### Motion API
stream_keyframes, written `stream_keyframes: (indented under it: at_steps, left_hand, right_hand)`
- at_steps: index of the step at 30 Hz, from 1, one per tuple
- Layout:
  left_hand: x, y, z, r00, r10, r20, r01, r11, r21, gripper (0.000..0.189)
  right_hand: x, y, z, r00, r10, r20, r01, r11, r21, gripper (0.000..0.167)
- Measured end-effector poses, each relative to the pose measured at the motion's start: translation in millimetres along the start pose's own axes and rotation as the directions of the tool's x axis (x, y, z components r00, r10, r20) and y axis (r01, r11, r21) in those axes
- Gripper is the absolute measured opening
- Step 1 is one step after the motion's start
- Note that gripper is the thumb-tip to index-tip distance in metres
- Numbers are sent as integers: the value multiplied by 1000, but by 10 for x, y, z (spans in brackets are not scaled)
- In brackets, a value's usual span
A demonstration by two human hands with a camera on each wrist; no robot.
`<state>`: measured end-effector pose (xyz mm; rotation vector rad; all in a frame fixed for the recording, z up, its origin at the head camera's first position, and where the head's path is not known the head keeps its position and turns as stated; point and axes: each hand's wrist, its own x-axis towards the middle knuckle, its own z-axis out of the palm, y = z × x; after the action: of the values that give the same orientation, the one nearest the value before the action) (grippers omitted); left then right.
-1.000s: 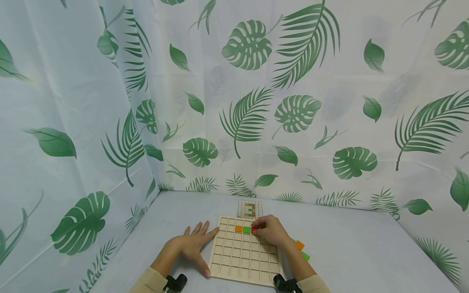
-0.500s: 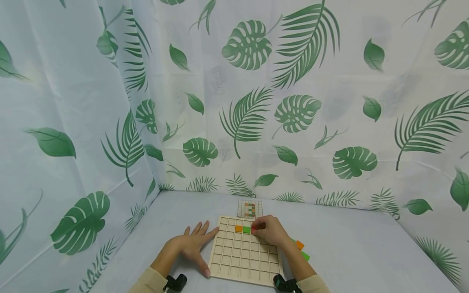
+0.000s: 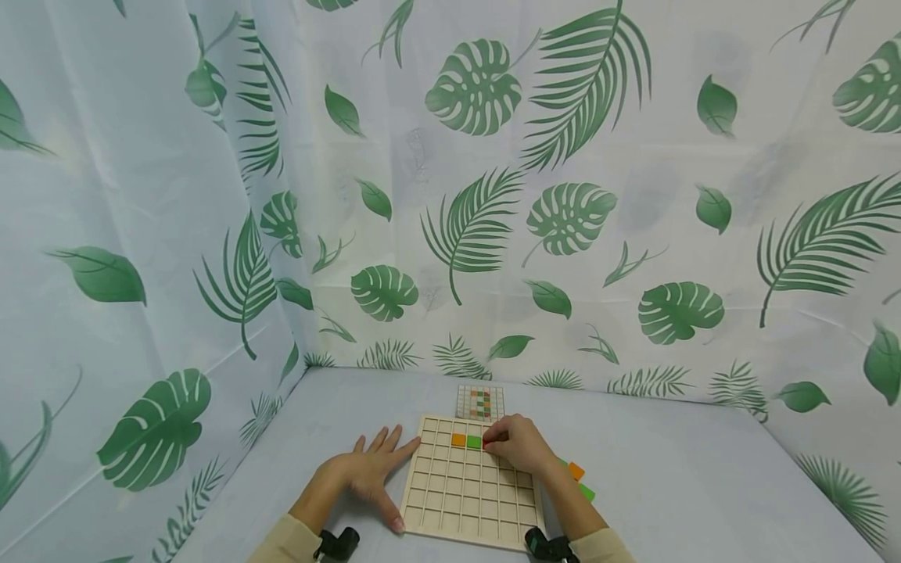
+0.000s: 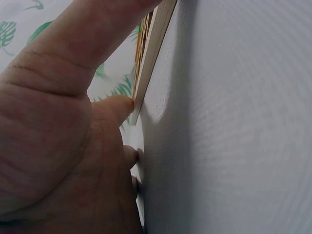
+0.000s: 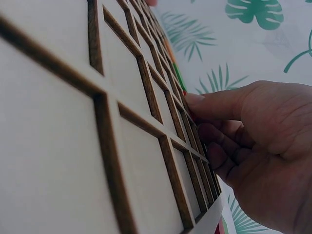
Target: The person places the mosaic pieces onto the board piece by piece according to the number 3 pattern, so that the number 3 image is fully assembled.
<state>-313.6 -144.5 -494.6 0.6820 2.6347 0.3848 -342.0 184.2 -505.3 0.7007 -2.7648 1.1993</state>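
Observation:
A wooden grid board (image 3: 461, 491) lies on the table, divided into square cells by raised strips. In its second row sit an orange square tile (image 3: 458, 440) and a green tile (image 3: 474, 442) side by side. Right of the green one, my right hand (image 3: 522, 446) pinches a red tile (image 3: 485, 443) at the board, mostly hidden under the fingers. My left hand (image 3: 367, 473) lies spread at the board's left edge, thumb at the near corner and index fingertip against the side, as the left wrist view also shows.
Behind the board lies a small pattern card (image 3: 481, 403) printed with a coloured grid. Loose orange (image 3: 576, 471) and green tiles (image 3: 587, 492) lie on the table right of the board, partly behind the right forearm. A leaf-printed curtain (image 3: 493, 234) closes off the back and left.
My right fingers have settled slightly at the red tile, of which less shows now. My left hand and the board have stayed in place.

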Motion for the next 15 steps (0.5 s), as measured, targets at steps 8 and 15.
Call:
stream_keyframes:
  at_steps: [8, 15]
  left_hand:
    - [-7, 10, -8, 1000, 0, 4, 1, 1000, -5, 136]
    - [0, 12, -6, 1000, -13, 3, 13, 1000, -2, 136]
  right_hand:
    - [-3, -21, -1, 1000, 8, -2, -8, 1000, 6, 8]
    - [-3, -56, -18, 996, 66, -64, -67, 998, -5, 13]
